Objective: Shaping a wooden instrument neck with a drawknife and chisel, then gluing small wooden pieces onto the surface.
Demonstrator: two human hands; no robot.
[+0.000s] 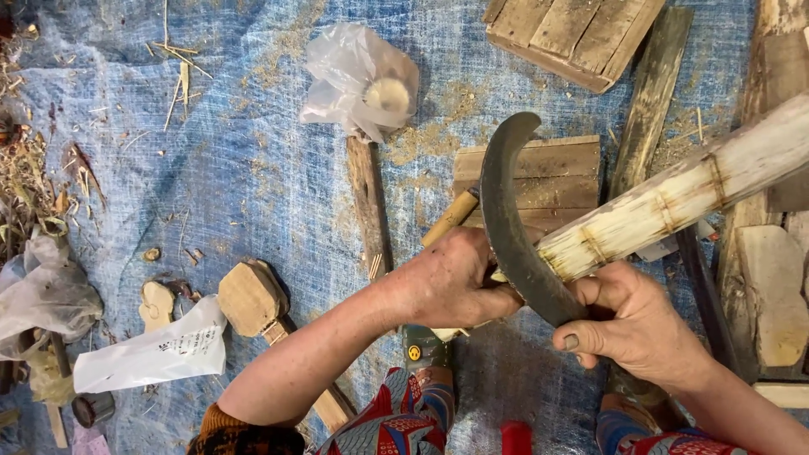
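A thick, pale, peeled stalk with ringed joints (674, 200) slants from the upper right down to the middle of the head view. Across its near end lies a dark curved sickle blade (511, 227). My left hand (451, 282) grips the near end of the stalk beside the blade, with a light wooden handle (451, 217) sticking out behind it. My right hand (628, 324) is closed on the lower end of the blade, thumb forward. Both forearms reach in from the bottom edge.
A blue tarp (244, 168) strewn with sawdust covers the ground. On it lie slatted wooden boards (573, 34), planks (649, 93), wooden blocks (251, 297), a stick (368, 206), a crumpled clear plastic bag (358, 80), a white wrapper (156, 354) and dry straw (25, 185) at left.
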